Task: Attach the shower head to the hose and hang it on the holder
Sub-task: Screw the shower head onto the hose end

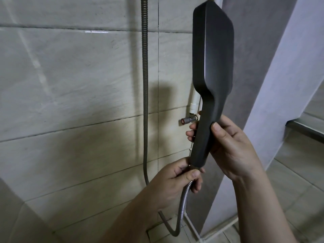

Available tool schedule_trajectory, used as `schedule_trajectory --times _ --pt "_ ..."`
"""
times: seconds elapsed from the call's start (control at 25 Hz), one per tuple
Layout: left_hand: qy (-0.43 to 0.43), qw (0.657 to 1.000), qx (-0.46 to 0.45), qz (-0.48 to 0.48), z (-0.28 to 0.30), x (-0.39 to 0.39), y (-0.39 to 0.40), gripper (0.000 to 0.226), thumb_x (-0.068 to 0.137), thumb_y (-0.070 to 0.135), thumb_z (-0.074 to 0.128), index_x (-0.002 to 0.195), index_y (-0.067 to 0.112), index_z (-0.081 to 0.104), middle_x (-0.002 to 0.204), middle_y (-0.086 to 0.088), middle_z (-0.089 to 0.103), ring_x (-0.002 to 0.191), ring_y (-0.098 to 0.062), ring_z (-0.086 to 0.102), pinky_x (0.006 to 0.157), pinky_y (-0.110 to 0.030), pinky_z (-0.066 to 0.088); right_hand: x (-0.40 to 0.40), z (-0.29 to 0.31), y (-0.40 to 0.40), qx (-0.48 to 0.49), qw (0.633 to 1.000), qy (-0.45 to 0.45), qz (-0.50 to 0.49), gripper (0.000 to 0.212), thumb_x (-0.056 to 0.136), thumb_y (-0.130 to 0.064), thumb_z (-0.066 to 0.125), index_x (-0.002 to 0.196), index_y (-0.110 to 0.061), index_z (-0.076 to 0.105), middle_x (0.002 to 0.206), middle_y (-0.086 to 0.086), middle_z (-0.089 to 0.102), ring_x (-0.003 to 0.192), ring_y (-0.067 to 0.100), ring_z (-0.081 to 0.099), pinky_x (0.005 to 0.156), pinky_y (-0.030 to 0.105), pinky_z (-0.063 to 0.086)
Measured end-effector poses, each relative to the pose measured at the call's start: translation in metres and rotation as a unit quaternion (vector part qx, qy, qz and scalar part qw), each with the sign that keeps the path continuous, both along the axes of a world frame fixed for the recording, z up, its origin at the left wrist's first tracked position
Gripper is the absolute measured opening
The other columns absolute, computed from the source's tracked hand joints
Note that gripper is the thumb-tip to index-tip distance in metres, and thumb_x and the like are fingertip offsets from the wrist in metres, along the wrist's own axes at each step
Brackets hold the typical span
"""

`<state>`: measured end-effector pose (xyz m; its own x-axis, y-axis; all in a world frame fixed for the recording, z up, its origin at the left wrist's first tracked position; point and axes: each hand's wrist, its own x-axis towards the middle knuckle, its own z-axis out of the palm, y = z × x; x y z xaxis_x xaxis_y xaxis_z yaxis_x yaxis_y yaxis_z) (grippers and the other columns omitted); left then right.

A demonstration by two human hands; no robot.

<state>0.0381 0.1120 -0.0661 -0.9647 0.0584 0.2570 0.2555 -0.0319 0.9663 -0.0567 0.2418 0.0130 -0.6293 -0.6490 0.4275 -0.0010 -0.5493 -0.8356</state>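
— What surrounds the valve (186, 121)?
— Large beige wall tiles (78, 81) with dark grout lines, a white pipe (196, 102) rising just above it.
— And right of the valve?
— A pale lilac column (273, 85), then beige floor tiles (287, 199) beyond. Light glints on the tiles upper left.

Open tiled wall to the left, bare beige stone-look tiles (78, 81), with only the ribbed grey metal hose (145, 85) hanging down it as a thin line to steer around. Right behind the dark grey paddle-shaped shower head (213, 55), a white pipe (196, 102) and a red-capped metal valve (186, 121) jut out. The pale lilac wall corner (280, 85) crowds the right side.
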Motion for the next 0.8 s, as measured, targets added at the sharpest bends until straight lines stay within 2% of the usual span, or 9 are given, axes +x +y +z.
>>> schedule_trajectory --times 0.2,0.32,0.4,0.48,0.56,0.68,0.8 --pt "0.004 0.997 -0.03 0.068 -0.004 -0.002 -0.003 0.019 0.095 0.022 0.048 0.104 0.014 0.063 0.078 0.004 0.064 0.079 -0.014 0.062 0.077 -0.032 0.051 0.011 0.005 -0.004 0.024 0.988 0.075 -0.134 0.033 0.075 -0.019 0.067 0.104 -0.006 0.061 0.086 0.004 0.077 0.08 0.021 0.075 0.073 0.029 0.06" --pt "0.003 0.999 -0.018 0.047 -0.002 -0.003 -0.003 0.02 0.094 0.029 0.051 0.104 0.016 0.063 0.079 0.005 0.065 0.08 -0.016 0.063 0.079 -0.037 0.05 0.015 0.005 -0.006 0.012 0.977 0.103 -0.186 0.024 0.079 -0.014 0.069 0.101 -0.009 0.062 0.084 0.004 0.076 0.08 0.021 0.074 0.074 0.028 0.06" --pt "0.011 1.0 -0.017 0.004 0.002 -0.002 -0.002 0.02 0.094 0.027 0.05 0.104 0.015 0.062 0.081 0.003 0.064 0.08 -0.016 0.062 0.079 -0.036 0.05 0.013 0.005 -0.004 -0.005 0.987 0.093 -0.133 0.03 0.081 -0.023 0.07 0.105 -0.008 0.06 0.088 0.009 0.075 0.083 0.026 0.073 0.075 0.032 0.058" --pt "0.012 0.999 0.006 -0.05 0.004 0.0 0.001 0.015 0.095 0.018 0.048 0.101 0.014 0.061 0.082 0.004 0.064 0.079 -0.013 0.062 0.078 -0.03 0.05 0.009 0.004 -0.003 -0.029 0.998 0.055 -0.006 0.044 0.081 -0.032 0.07 0.113 -0.004 0.056 0.094 0.018 0.072 0.086 0.032 0.071 0.078 0.038 0.057" --pt "0.003 0.996 0.035 -0.078 0.004 0.001 0.004 0.017 0.096 0.008 0.045 0.1 0.013 0.061 0.082 0.006 0.065 0.079 -0.01 0.062 0.077 -0.025 0.05 0.007 0.005 -0.004 -0.035 0.997 0.025 0.062 0.047 0.084 -0.029 0.066 0.12 -0.002 0.052 0.093 0.021 0.069 0.08 0.032 0.069 0.076 0.039 0.056" --pt "-0.002 0.998 0.042 -0.049 0.001 -0.002 0.007 0.015 0.094 0.01 0.049 0.098 0.012 0.063 0.081 0.003 0.066 0.079 -0.012 0.063 0.078 -0.027 0.05 0.006 0.002 -0.009 -0.005 0.999 0.036 -0.01 0.03 0.091 -0.016 0.05 0.117 -0.001 0.05 0.087 0.024 0.063 0.066 0.027 0.063 0.067 0.033 0.053" --pt "0.011 0.999 -0.005 0.03 -0.001 -0.006 0.004 0.013 0.089 0.026 0.055 0.092 0.021 0.067 0.079 0.004 0.067 0.078 -0.015 0.063 0.079 -0.034 0.05 0.01 0.002 -0.015 0.014 0.991 0.091 -0.097 0.02 0.094 -0.014 0.046 0.109 -0.001 0.049 0.085 0.028 0.058 0.064 0.025 0.059 0.065 0.032 0.051"
